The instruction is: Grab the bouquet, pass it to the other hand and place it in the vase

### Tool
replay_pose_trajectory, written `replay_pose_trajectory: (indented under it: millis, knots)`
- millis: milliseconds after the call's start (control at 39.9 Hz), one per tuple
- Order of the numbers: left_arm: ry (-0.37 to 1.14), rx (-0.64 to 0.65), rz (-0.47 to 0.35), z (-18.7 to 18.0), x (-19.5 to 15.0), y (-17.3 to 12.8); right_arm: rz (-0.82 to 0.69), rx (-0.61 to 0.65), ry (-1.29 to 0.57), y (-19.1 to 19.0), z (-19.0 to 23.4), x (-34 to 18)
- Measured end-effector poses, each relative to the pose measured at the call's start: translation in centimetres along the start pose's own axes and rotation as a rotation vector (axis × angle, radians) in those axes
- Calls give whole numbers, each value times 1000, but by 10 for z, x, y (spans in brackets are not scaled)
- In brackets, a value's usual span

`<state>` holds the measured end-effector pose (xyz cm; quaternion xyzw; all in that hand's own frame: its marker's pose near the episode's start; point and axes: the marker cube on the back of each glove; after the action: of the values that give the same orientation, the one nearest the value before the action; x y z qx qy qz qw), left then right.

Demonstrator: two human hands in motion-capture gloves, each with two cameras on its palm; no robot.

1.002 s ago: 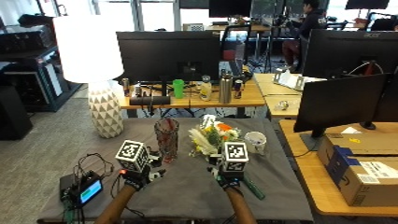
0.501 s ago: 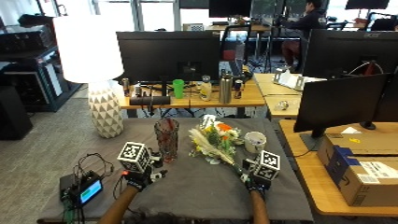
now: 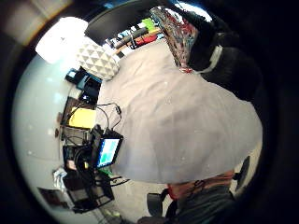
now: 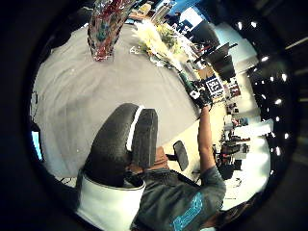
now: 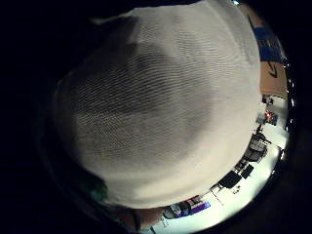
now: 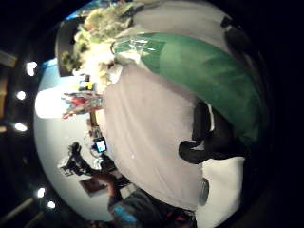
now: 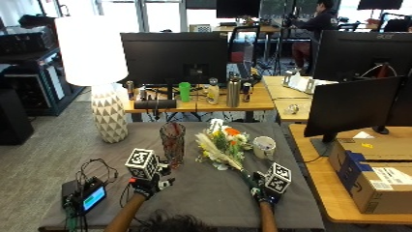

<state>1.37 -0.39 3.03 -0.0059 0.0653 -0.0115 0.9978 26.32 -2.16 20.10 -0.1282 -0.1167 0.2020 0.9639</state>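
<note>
The bouquet [image 7: 222,145] is lying on the grey table [image 7: 193,193] around the middle, flower heads toward the far edge and the green-wrapped stems [image 6: 209,80] pointing at the near right corner. The vase [image 7: 172,144], a clear patterned glass one, stands upright just to its left. A white mug [image 7: 264,147] sits on the bouquet's right side.

The right hand [image 7: 264,191] is down at the stem end, right by the green wrap. Its thumb-side palm view shows curled black fingers [image 6: 209,140] next to the wrap, but I can't tell if they've actually got hold of it.

The left hand [image 7: 147,183] is over the cloth near the vase, fingers curled, holding nothing. A small screen gadget [image 7: 90,197] sits at the near left corner.
</note>
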Motion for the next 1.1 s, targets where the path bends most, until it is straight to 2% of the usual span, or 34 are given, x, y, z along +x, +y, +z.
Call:
replay_pose_trajectory:
  millis: [351,551,701,827,1002,1102]
  knots:
    - [30,-26,-8,11,-7,-5,12,200,167,2,-16,-13]
    - [53,-3,-19,3,-9,-3,12,253,128,2,-18,-17]
    - [95,10,-4,-15,-4,-8,-17,342,-27,-5,-28,-24]
    - [210,-5,35,-38,9,-21,-65,412,-217,16,-60,-45]
    - [437,-29,137,-70,46,-40,-210,495,-519,47,-106,-86]
    - [551,-39,217,-86,71,-54,-318,500,-686,62,-125,-114]
